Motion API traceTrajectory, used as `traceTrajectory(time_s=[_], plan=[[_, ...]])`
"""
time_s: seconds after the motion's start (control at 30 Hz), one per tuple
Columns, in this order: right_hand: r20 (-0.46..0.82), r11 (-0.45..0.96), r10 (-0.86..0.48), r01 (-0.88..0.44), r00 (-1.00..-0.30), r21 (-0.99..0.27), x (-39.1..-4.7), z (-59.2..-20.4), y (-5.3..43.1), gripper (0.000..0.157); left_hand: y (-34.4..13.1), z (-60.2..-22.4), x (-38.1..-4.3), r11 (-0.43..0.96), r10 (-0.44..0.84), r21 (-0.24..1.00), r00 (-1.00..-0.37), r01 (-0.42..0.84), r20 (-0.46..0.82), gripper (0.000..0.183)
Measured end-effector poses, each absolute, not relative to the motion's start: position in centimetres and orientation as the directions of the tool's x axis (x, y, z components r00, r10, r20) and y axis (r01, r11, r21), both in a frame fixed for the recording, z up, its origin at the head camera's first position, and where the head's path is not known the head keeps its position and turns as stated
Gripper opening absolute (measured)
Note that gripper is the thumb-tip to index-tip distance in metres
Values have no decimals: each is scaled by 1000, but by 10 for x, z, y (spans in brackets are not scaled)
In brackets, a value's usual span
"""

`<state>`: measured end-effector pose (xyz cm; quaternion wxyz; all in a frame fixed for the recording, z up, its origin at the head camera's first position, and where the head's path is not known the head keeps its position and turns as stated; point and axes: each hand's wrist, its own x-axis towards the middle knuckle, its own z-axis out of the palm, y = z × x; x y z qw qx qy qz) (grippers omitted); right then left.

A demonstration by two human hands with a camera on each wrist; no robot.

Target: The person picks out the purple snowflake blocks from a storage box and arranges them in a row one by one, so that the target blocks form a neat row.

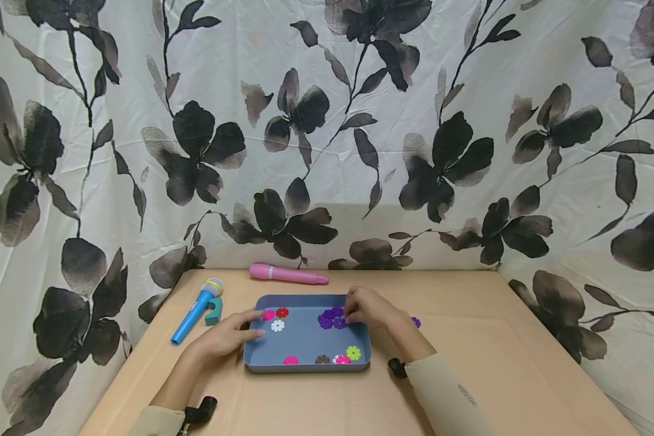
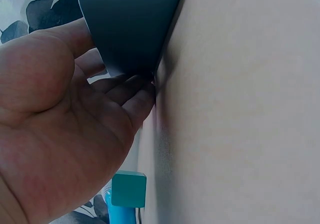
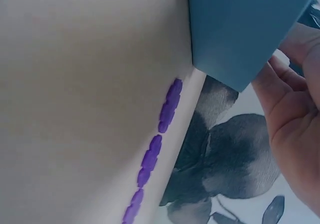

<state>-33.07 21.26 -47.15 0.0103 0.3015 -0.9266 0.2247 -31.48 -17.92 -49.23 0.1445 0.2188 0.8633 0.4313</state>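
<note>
The tray (image 1: 300,339) is blue-grey; discs (image 1: 327,321) are purple, pink, red, white, brown and lime. Pink mic (image 1: 297,276), blue mic (image 1: 192,317) with yellow ring (image 1: 214,284), teal block (image 2: 129,190), tan surface (image 1: 469,339), white cloth (image 1: 354,175) with blackish flowers (image 1: 193,130).

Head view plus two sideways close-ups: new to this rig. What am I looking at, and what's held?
No robot here: just a person's bare hands, with one camera on the head and one on each wrist. The head view looks forward and down; the wrist views look tilted because those cameras turn with the arms.

On the table is a grey-blue tray holding flower-shaped pieces in several colours. More purple pieces lie outside it, on the right. A blue microphone, a teal block and a pink stick-like object lie around it.

The left hand grips the tray's side. The right hand is at the purple cluster; whether it pinches one is unclear.
</note>
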Motion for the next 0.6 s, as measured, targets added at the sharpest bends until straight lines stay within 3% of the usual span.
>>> traceTrajectory(time_s=[0.17,0.6], plan=[[202,704,-456,-490,-867,-514,-318,-466,220,18,-179,-492,-316,530,505,808,-861,257,-58,61],[308,691,-367,-479,-878,-542,-302,-470,246,17,-178,-492,-315,537,507,799,-860,271,-49,61]])
